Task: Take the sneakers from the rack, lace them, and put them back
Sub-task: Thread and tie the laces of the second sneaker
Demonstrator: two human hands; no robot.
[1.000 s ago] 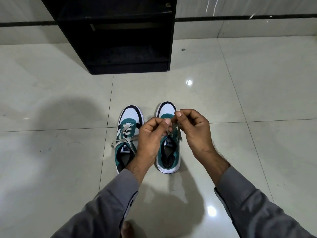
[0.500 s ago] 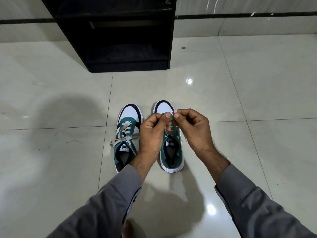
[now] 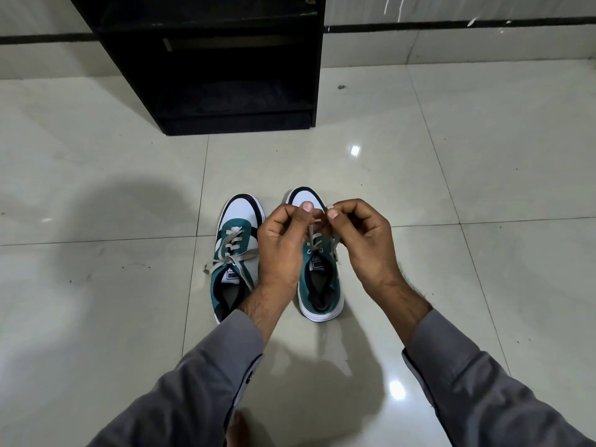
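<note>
A: Which step is this?

B: Lacing, by my reading. Both sneakers stand side by side on the floor (image 3: 483, 188), toes toward twelve o'clock. The left sneaker (image 3: 233, 253) looks laced, its ends trailing loose toward nine o'clock. The right sneaker (image 3: 319, 272) is the one in hand.

A: And the hands?

B: The left hand (image 3: 280, 246) and the right hand (image 3: 361, 240) meet just above the right sneaker's toe, thumbs nearly touching. Each is pinched shut on the lace (image 3: 314, 235), which runs down from the fingertips to the upper eyelets. Whether they hold two ends or one loop I cannot tell.

A: What does the next move call for?

B: Probably drawing the ends even and crossing them into a knot, or feeding one end through a remaining eyelet. That needs steady tension so the lace does not slip back out, and the sneaker is light enough to tip if pulled hard.

A: Anything holding something?

B: Only the rack (image 3: 225, 75), black, at twelve o'clock, well apart from the sneakers. Its lower shelf looks empty, though it is dark inside. That is where the pair should return.
</note>
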